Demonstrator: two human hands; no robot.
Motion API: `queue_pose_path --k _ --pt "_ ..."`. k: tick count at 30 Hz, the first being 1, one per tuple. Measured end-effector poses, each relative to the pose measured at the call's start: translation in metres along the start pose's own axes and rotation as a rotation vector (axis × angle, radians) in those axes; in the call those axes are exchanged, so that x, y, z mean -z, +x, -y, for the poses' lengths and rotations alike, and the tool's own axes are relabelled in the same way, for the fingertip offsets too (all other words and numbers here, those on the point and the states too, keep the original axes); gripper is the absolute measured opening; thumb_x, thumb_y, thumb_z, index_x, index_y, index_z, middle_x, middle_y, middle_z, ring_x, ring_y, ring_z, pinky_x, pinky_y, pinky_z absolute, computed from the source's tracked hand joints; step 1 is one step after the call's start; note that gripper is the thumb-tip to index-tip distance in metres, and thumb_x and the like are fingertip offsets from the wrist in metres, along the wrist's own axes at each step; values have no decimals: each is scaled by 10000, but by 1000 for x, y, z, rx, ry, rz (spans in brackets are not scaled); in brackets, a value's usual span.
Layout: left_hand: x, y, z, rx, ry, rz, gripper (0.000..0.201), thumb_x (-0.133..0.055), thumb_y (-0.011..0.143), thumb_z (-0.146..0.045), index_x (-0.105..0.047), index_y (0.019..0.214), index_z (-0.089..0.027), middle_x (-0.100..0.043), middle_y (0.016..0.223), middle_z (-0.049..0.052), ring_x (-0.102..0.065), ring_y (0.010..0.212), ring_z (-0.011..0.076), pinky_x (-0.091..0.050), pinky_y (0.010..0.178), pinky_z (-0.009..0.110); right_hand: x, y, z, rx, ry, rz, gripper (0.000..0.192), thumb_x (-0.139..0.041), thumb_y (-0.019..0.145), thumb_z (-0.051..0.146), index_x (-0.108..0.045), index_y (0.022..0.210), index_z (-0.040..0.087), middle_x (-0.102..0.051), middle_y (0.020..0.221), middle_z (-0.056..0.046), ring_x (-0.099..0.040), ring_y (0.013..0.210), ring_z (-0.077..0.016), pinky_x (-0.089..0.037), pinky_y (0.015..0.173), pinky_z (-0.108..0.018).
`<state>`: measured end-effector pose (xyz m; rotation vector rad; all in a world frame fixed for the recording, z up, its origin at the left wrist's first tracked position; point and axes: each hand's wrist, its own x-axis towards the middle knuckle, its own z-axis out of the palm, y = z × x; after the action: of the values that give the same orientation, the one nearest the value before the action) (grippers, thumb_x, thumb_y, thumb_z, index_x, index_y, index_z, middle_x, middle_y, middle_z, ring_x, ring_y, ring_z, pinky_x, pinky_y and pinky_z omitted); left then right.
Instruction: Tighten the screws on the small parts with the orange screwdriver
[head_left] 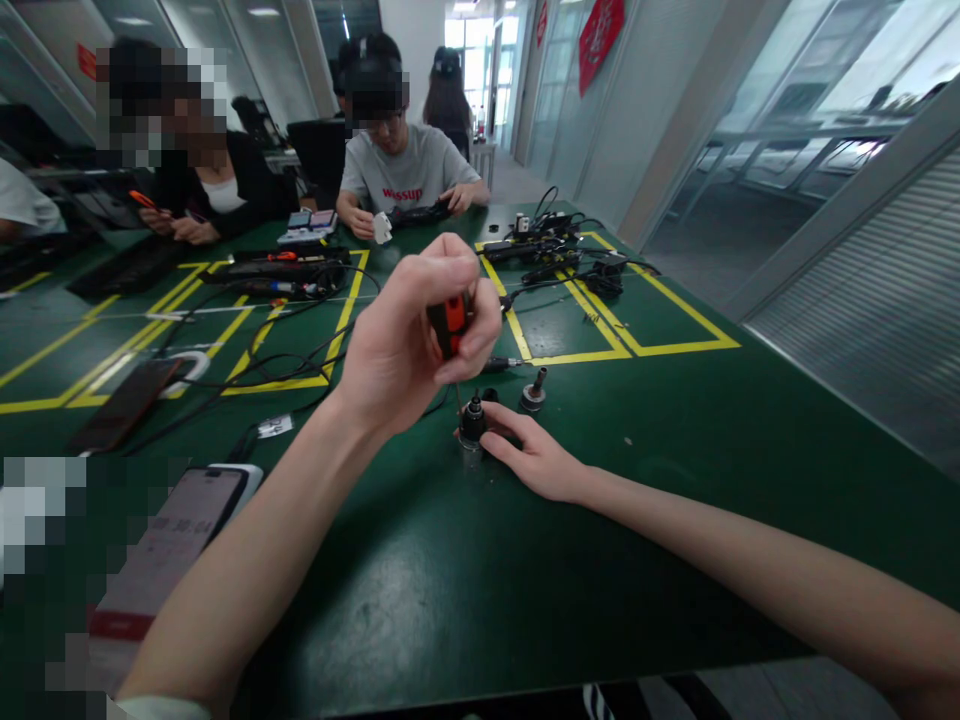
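Note:
My left hand (394, 345) is wrapped round the red-and-black handle of a screwdriver (453, 322). Its thin shaft points down towards a small black cylindrical part (472, 424) standing on the green table, though whether the tip touches it I cannot tell. With thumb and fingers, my right hand (541, 458) grips that cylinder from the right; some of those fingertips are hidden behind it. Just beyond the right hand stands a small metal part with an upright shaft (534, 390). A dark pen-shaped tool (504, 364) lies behind the hands, partly covered.
Phones (187, 525) lie on the left, with black cables (259, 375) trailing across the table (675, 440). Yellow tape (686, 347) marks rectangles. A heap of black tools and cables (555, 255) lies at the far right. Across the table a person (405, 165) handles a dark object.

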<state>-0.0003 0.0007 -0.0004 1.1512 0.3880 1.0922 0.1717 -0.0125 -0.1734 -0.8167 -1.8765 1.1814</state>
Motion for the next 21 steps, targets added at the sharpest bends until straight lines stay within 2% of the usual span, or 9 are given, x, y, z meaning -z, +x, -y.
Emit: queue_pose_path --k 4,7,10,12,15,19,21 --pt "3 1 2 -60 58 106 396 -520 1021 -397 -562 699 -171 -315 471 -73 -270 354 55 -231 387 174 0 0 0 -1 5 2 468 -543 1036 409 -570 1442 177 -741 1198 -122 -707 1070 -253 -563 981 -421" --pt "2 1 2 -77 71 176 463 -599 983 -472 -580 655 -145 -297 469 -64 -260 393 55 -226 397 184 0 0 0 2 12 6 472 -540 1036 400 -567 1442 163 -737 1214 -131 -709 1088 -255 -558 993 -418" --pt "0 1 0 -25 38 122 602 -524 1012 -606 -540 610 -158 -322 487 -44 -316 404 63 -282 392 178 0 0 0 4 6 3 462 -539 1037 395 -571 1441 174 -741 1202 -122 -712 1068 -249 -561 984 -411" --pt "-1 2 -1 0 12 76 632 -436 1047 -612 -508 601 -171 -326 493 -41 -330 390 63 -301 384 168 0 0 0 0 1 1 462 -543 1035 392 -573 1443 177 -739 1213 -122 -711 1077 -252 -563 983 -414" --pt "0 4 0 -5 18 53 607 -373 1078 -525 -515 609 -166 -331 482 -44 -326 373 57 -284 380 155 0 0 -1 -4 -7 -1 470 -549 1034 393 -573 1448 173 -736 1224 -128 -709 1084 -257 -561 990 -424" --pt "0 3 2 3 58 58 484 -440 1060 -450 -518 665 -181 -382 477 -50 -398 378 73 -337 405 169 -1 0 -2 3 -13 -10 474 -549 1033 412 -576 1447 184 -746 1183 -113 -711 1051 -252 -565 977 -423" --pt "0 2 3 14 66 66 440 -474 1051 -423 -493 675 -194 -360 467 -65 -392 365 74 -341 409 172 -1 0 -2 12 -13 -16 474 -546 1030 418 -579 1441 184 -747 1178 -112 -712 1046 -251 -568 968 -417"
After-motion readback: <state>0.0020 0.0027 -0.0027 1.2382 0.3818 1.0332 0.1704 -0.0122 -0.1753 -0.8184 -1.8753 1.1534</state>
